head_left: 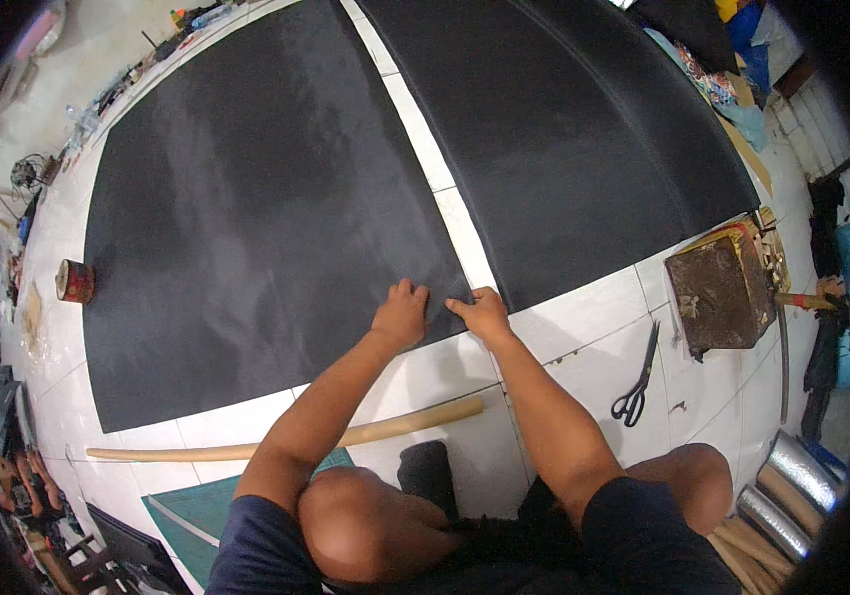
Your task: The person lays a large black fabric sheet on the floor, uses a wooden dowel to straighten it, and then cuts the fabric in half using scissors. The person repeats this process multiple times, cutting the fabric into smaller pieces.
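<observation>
A large black sheet [237, 218] with a dull sheen lies flat on the floor. Both my hands are at its near right corner. My left hand [402, 315] rests on the sheet with its fingers curled in and drawn together; whatever is under them is hidden. At the sheet's right edge, beside the white gap, is my right hand [483, 315], its thumb stretched toward the left hand and apart from the fingers. A second black sheet [584, 149] lies to the right, across a narrow strip of white tile.
Black-handled scissors [640, 382] lie on the tiles [584, 372] at right, near a dark, worn block [721, 288]. A tan strip [385, 428] and a green mat [182, 511] are near my knees. A rusty can [75, 282] stands by the left edge. Silvery rolls [792, 486] sit lower right.
</observation>
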A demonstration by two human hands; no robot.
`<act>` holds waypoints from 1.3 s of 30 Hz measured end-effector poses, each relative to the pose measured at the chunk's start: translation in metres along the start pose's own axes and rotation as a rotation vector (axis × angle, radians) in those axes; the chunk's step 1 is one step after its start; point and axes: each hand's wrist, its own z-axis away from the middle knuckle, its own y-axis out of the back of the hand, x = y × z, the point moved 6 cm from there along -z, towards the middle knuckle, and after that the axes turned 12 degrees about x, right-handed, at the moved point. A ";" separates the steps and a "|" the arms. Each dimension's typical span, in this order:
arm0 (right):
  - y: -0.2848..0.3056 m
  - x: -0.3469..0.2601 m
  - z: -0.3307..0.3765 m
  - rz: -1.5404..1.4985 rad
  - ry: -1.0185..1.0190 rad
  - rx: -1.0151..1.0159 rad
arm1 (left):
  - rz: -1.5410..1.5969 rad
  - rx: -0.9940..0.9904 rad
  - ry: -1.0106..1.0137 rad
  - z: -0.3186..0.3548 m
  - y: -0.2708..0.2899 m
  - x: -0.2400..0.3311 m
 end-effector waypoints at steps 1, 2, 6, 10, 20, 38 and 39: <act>-0.004 0.003 0.003 -0.029 0.027 0.017 | 0.009 -0.015 0.008 0.001 -0.003 0.001; -0.005 0.008 0.005 -0.059 0.054 0.036 | 0.014 -0.028 0.013 0.001 -0.005 0.001; -0.004 0.020 0.015 0.122 0.147 0.096 | 0.036 -0.041 0.006 0.001 -0.007 0.003; -0.002 -0.014 0.038 0.068 0.210 0.220 | 0.057 -0.007 -0.015 0.003 -0.002 0.001; -0.013 -0.019 0.034 -0.041 0.183 0.290 | 0.070 -0.003 -0.025 0.003 0.000 0.003; -0.004 -0.043 0.055 -0.238 0.051 0.086 | 0.867 -0.361 0.567 -0.023 -0.012 -0.032; -0.001 -0.055 0.063 -0.211 0.106 0.084 | 0.956 -0.354 0.607 -0.025 -0.012 -0.031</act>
